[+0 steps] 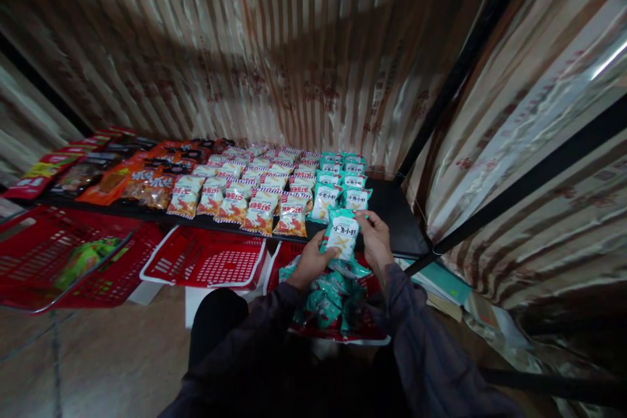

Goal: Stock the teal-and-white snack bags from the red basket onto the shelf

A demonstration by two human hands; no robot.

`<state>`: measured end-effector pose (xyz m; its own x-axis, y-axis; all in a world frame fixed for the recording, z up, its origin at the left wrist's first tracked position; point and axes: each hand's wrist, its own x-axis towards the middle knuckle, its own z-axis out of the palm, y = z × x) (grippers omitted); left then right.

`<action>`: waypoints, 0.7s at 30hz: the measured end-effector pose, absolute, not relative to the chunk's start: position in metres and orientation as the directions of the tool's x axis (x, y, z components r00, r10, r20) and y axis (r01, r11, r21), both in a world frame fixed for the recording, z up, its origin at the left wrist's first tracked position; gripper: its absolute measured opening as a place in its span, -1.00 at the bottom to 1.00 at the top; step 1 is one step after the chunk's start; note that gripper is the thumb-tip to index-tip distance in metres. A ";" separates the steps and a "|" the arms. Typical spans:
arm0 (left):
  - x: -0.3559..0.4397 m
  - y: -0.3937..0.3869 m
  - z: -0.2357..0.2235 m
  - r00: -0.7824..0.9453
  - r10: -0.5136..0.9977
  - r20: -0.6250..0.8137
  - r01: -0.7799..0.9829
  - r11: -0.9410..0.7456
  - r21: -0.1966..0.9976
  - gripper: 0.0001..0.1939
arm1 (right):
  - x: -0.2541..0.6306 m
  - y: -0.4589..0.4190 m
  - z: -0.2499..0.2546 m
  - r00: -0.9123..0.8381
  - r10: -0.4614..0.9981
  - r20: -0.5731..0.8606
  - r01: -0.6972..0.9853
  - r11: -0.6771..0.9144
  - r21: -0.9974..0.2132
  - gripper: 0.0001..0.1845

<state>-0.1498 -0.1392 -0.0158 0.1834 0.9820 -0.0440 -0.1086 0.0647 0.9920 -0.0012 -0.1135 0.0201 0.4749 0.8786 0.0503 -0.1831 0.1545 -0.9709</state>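
Packet (343, 235) in teal and white sits between your hands, above the red basket (337, 337) and beside the shelf's front edge. Your left hand (312, 261) pinches its lower left side, thumb on the face; your right hand (375, 236) has thumb and fingers closed on its upper right corner. Expect a light, soft, slick pouch with probably brittle contents; hold it by the sealed ends or corners and avoid pressing the middle. Matching loose packets (326, 297) lie in the basket below. Ahead, teal packets (356, 198) stand in two columns, with orange-and-white packets (259, 210) close on their left. Black shelf (399, 222) surface shows to their right, up to the sloping bar (514, 191). Mind that bar and the curtain (294, 65) behind.
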 end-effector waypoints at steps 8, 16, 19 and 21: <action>-0.156 -0.116 -0.003 -0.052 0.998 0.037 0.423 -0.012 0.906 -0.42 | -0.021 -0.074 0.029 0.459 0.874 0.158 -0.077 0.216 -0.973 -0.62; -0.156 -0.105 -0.019 -0.067 0.988 0.139 0.455 -0.094 0.886 -0.41 | -0.023 -0.055 0.013 0.445 0.881 0.159 -0.057 0.205 -0.977 -0.58; -0.154 -0.105 -0.024 -0.066 0.971 0.232 0.483 -0.172 0.858 -0.42 | -0.022 -0.050 0.007 0.435 0.888 0.151 -0.058 0.195 -0.979 -0.57; -0.153 -0.105 -0.026 -0.068 0.955 0.289 0.502 -0.218 0.837 -0.40 | -0.022 -0.047 0.004 0.427 0.890 0.158 -0.057 0.201 -0.978 -0.57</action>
